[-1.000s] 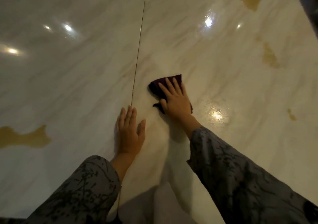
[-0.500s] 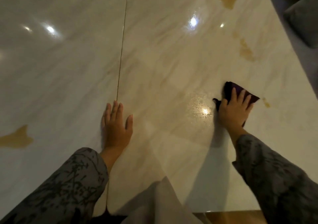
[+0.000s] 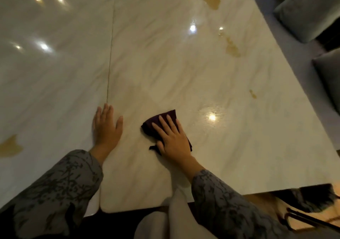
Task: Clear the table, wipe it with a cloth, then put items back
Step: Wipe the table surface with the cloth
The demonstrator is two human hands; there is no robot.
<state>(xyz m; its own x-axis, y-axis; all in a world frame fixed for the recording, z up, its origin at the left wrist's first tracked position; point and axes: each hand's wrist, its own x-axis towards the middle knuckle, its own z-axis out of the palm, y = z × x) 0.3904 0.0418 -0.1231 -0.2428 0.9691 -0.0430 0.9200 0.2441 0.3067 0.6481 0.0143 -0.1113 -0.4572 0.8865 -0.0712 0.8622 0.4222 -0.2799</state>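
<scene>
Here, right hand (image 3: pixel 173 139) flat, fingers straight atop dark cloth (image 3: pixel 161 123); left hand (image 3: pixel 106 126) splayed on table (image 3: pixel 184 73).

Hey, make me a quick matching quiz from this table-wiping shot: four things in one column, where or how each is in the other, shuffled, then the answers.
1. left hand
2. right hand
3. dark purple cloth
4. grey cushions

A. beyond the marble table's right edge
B. pressed under a palm
C. flat on the bare tabletop by the seam
D. spread over the cloth

Pairs: 1-C, 2-D, 3-B, 4-A
</scene>
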